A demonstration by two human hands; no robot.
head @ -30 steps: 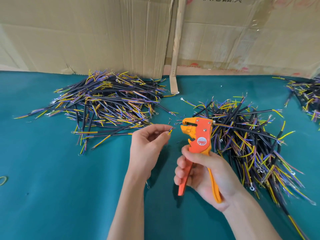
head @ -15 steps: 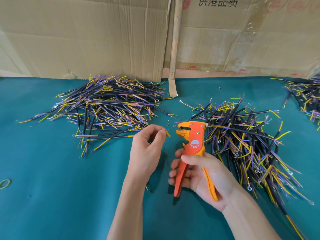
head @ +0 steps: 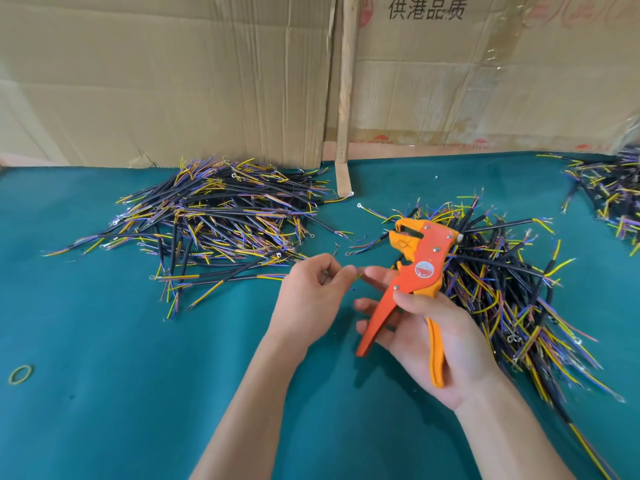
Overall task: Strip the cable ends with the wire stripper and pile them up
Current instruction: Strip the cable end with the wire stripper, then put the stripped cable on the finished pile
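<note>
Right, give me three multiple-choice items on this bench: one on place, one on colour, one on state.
1. Where is the rubber band?
A. on the cloth at the near left
B. on the right cable pile
C. on the wire stripper

2. What colour is the table cloth?
A. red
B. teal
C. white

3. What is the right hand doing?
A. lying flat on the cloth
B. holding the wire stripper
C. lifting the cardboard

Answers: 1 A, it lies alone near the left edge; 2 B, teal throughout; 3 B, the thumb is across the handles, which rest in the palm.

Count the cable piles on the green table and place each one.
3. Left pile lies beside the cardboard; middle pile behind the wire stripper; right pile is cut by the frame edge, so more may be hidden.
</note>
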